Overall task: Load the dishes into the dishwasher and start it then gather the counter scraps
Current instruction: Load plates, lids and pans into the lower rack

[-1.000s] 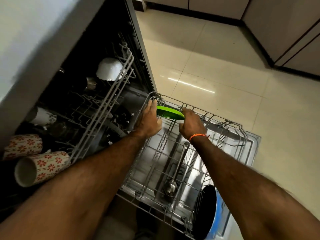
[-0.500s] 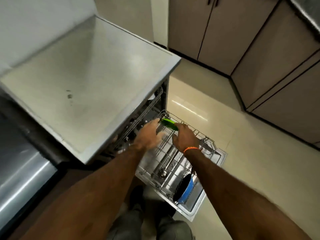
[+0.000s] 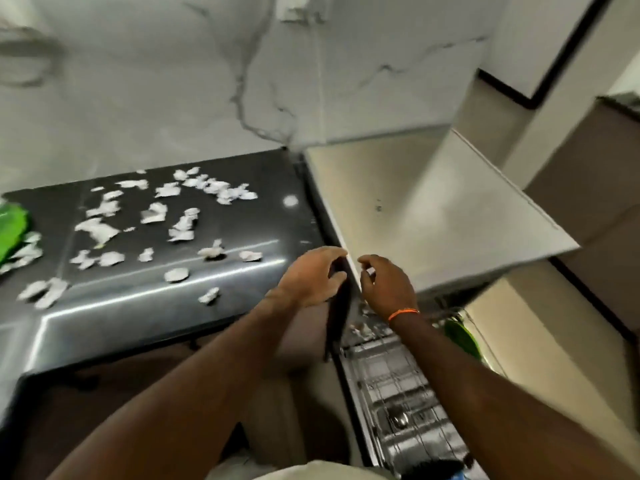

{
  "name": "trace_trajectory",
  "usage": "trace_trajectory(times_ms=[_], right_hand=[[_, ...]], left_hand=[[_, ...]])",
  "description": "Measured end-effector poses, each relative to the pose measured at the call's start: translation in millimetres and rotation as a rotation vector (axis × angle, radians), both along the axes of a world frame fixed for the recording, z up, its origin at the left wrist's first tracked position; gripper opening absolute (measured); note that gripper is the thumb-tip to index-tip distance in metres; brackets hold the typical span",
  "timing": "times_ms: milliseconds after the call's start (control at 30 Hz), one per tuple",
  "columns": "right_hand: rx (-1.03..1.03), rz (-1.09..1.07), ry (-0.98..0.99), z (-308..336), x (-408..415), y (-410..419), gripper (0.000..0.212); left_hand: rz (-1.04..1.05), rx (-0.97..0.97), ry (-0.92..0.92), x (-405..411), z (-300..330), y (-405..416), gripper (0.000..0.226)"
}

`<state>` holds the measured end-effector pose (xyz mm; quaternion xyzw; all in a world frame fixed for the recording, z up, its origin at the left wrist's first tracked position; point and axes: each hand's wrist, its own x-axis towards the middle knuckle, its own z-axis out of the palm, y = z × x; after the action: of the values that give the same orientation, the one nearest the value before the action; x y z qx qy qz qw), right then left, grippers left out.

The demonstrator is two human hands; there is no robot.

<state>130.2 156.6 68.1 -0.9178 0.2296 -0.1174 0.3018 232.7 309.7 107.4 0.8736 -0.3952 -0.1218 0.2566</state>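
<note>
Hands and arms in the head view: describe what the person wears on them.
Both forearms are bare, with no sleeves in the frame. The right hand has a thin orange thread band around its wrist. The left hand and its wrist carry nothing: no band, watch or glove. No rings can be made out on either hand; the picture is somewhat blurred.

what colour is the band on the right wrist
Orange, a thin band just below the right hand, seen in the head view.
</note>
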Motion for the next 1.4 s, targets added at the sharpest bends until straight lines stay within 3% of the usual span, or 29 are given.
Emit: trace_trajectory(times_ms=[200,467,633,833,967,1133,1267,1400], right_hand=[[0.01,0.17,0.007,12,113,100,0.038],[0.002,0.459,0.083,13,273,299,0.037],[-0.013,0.612,0.16,15,343,389,0.037],[-0.037,0.754,0.206,7,431,479,0.04],[-0.079,0.8,0.247,-8,486,524,0.051],[-0.15,0.825,0.334,-16,514,547,0.058],[-0.15,0.855,0.345,-16,507,542,0.061],[-0.209,0.754,0.154,3,491,517,0.079]], left_hand=[[0.182,0.026,-0.081,85,3,130,0.051],[0.55,0.055,-0.064,196,-2,350,0.054],[0.831,-0.03,0.015,250,-9,448,0.05],[1.003,-0.035,-0.013,320,-13,540,0.046],[1.178,-0.005,-0.077,361,-27,583,0.041],[1.373,0.074,0.174,387,-39,602,0.041],[1.444,-0.069,0.238,386,-34,588,0.026],[1.343,-0.254,0.154,379,-23,572,0.025]])
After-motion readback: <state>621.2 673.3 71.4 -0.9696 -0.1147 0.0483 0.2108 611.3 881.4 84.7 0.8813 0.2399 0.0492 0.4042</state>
